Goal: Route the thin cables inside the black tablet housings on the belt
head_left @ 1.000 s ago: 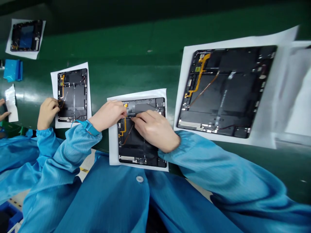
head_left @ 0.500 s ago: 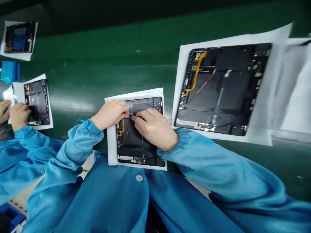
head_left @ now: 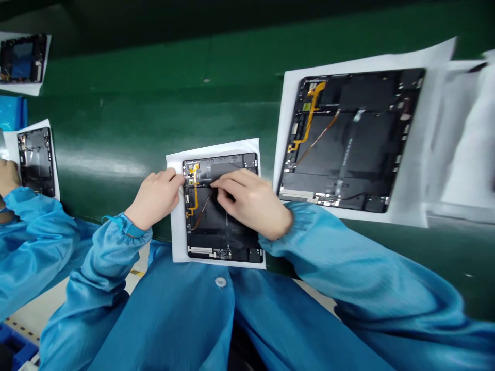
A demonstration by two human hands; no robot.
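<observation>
An opened tablet with dark inner parts lies in front of me on a white sheet. My left hand is closed just off the tablet's upper left edge, thumb and fingertips together; what they hold, if anything, is too small to make out. Over the tablet's middle, my right hand makes a pinch, its fingertips touching down near the upper end of a thin brown cable. Whatever lies between those fingertips is hidden. An orange flex cable runs down the tablet's left side, uncovered.
To the right, a second opened tablet rests on white sheets. At the left, a co-worker's hand is beside another opened tablet. A further tablet and a blue object lie beyond, on the green table.
My left hand has moved left and down, from over the tablet's upper part to beside its left edge, uncovering the orange cable's top. My right hand stays nearly in place.
</observation>
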